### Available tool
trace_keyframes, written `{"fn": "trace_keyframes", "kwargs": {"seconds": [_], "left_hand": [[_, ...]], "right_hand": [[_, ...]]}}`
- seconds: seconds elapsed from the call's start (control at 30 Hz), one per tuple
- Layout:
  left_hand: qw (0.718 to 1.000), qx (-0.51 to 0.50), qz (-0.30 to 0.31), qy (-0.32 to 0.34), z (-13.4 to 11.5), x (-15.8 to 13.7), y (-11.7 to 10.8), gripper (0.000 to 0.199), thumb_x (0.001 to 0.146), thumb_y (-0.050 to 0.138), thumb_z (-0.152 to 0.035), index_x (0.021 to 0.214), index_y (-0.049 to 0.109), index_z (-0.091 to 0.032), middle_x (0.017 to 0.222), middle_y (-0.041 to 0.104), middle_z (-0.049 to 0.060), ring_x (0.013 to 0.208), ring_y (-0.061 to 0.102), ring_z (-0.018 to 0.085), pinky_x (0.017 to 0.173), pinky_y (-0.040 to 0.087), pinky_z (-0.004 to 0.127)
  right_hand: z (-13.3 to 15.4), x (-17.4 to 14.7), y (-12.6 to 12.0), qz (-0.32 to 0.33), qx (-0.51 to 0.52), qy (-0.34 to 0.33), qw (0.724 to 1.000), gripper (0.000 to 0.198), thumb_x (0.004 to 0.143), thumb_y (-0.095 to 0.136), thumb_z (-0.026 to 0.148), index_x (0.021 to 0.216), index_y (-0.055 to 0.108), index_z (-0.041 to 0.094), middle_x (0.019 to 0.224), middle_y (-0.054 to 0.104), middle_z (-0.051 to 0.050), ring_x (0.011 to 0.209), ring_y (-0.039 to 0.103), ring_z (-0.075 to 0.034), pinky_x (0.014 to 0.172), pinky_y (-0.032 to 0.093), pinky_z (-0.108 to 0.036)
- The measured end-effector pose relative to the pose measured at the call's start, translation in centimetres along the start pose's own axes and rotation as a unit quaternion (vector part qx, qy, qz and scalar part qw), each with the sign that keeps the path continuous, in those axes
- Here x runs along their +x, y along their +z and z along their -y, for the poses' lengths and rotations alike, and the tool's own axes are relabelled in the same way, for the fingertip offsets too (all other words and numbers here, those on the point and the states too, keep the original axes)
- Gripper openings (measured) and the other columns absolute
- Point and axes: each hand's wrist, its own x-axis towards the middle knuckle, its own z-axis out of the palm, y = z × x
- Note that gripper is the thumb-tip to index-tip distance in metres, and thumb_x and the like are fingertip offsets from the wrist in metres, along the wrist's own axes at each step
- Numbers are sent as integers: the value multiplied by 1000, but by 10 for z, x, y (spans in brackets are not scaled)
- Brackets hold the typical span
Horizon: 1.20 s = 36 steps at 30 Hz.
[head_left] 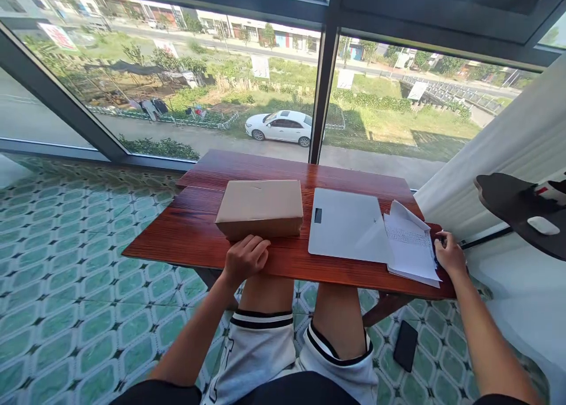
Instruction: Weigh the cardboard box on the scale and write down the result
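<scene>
I look down on a red wooden desk (pixel 198 240) by a big window. A closed cardboard box (pixel 260 207) sits at about eleven o'clock from my lap, likely kept near the front edge for easy reach. My left hand (pixel 244 259) rests loosely curled on the desk, knuckles touching the box's near side, holding nothing. At one o'clock lies a flat white scale (pixel 345 225), with a sheaf of papers (pixel 411 246) overlapping its right edge. My right hand (pixel 448 253), at two o'clock, is closed around something dark beside the papers; I cannot tell what. Both forearms reach forward, elbows bent. A black phone (pixel 405 345) lies on the tiled floor (pixel 66 275).
</scene>
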Motion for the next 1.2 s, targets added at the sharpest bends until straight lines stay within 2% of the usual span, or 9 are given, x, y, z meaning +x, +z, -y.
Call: {"fn": "trace_keyframes", "kwargs": {"seconds": [0.1,0.27,0.47,0.67,0.83,0.97,1.1,1.2], "left_hand": [[1000,-10,20,-11,0,-1,1,18,82,55,-10,89,67,-22,78,69,0,75,62,14,68,48,28],[999,-38,33,-10,0,1,2,18,84,53,-10,87,66,-21,79,69,1,77,61,15,71,49,28],[998,-48,29,-17,-1,1,3,16,87,53,-12,88,67,-21,79,68,1,78,61,16,72,49,30],[998,-52,15,-17,1,1,3,17,88,51,-12,89,66,-20,80,68,1,79,61,16,73,49,29],[998,-54,-22,-15,1,1,2,18,85,54,-10,91,67,-20,77,68,1,75,62,15,69,49,29],[993,-62,-89,-37,3,-1,1,21,82,54,-8,95,65,-20,71,66,-1,67,60,14,62,45,27],[984,-67,-148,-76,11,-2,-7,22,82,55,-6,98,61,-18,75,67,1,70,61,14,68,49,26],[978,-58,-170,-106,20,-2,-18,22,82,55,-5,99,59,-18,78,67,2,72,61,14,71,50,25]], "right_hand": [[-4,2,-2,26,-8,25,999,40,94,38,41,125,51,20,119,66,-17,114,62,-37,96,46,-46],[-2,-1,-7,65,-59,-8,996,33,94,40,37,121,50,21,135,61,-15,116,63,-37,95,46,-46],[13,-9,-20,111,-116,-9,987,39,99,31,40,128,48,20,133,62,-17,115,64,-38,93,46,-46],[26,-9,-37,169,-146,3,975,45,97,31,40,136,45,21,128,64,-18,110,65,-36,90,47,-46],[30,-11,-38,183,-150,20,971,49,98,30,44,140,38,22,135,60,-19,118,62,-37,98,45,-47],[34,-17,-39,179,-153,28,972,50,99,28,45,141,35,19,135,58,-21,121,60,-38,100,44,-46],[44,-26,-45,167,-175,31,970,52,99,27,47,139,38,15,130,60,-24,121,60,-39,100,43,-46],[48,-32,-48,168,-177,41,969,54,100,25,50,137,42,15,129,60,-23,121,60,-41,100,43,-49]]}}
